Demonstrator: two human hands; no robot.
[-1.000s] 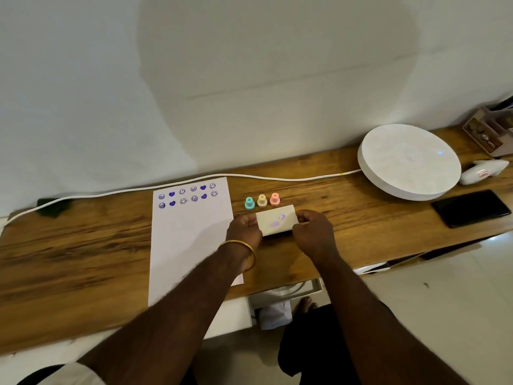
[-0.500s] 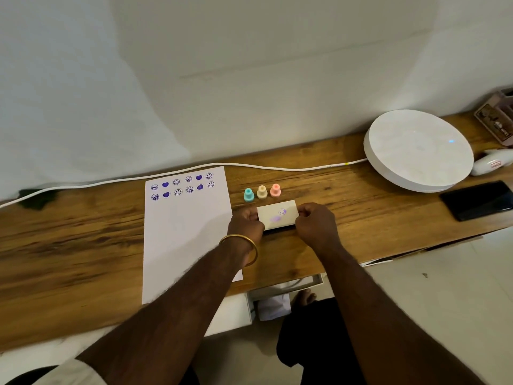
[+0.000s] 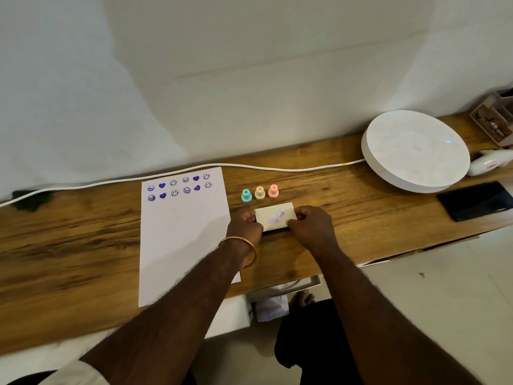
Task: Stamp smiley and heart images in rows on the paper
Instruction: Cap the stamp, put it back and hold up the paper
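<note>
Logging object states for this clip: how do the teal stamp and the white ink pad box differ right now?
The teal stamp stands free and untouched; the white ink pad box is gripped at its ends by the left hand and right hand. The stamp is a small knobbed peg; the box is flat, rectangular and purple-smudged. Both sit on the table, right of the paper.

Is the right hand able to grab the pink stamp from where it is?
Probably yes. The pink stamp stands just behind the white box with nothing over it. But the right hand grips that box together with the left hand, so it must let go first.
</note>
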